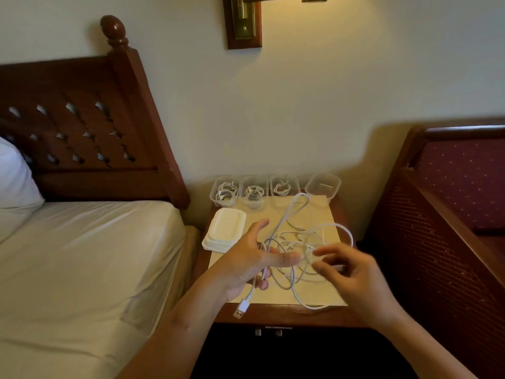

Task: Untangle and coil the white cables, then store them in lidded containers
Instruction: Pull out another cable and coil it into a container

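A tangle of white cables [296, 242] lies on the cream mat of the nightstand [276, 314]. My left hand [246, 261] grips one cable near its end, and the USB plug [241, 309] hangs below the palm. My right hand [347, 272] is blurred, fingers curled at the tangle's right side, pinching a strand. Three clear containers [224, 191] in the back row each hold a coiled cable. A fourth container [323, 186] at the right of the row has no cable in it. A stack of white lids [225, 229] sits at the left.
A bed with a white sheet [87, 255] and dark wooden headboard stands to the left. A wooden chair with maroon upholstery [453, 203] stands close on the right. A brass wall lamp [246, 20] hangs above the nightstand.
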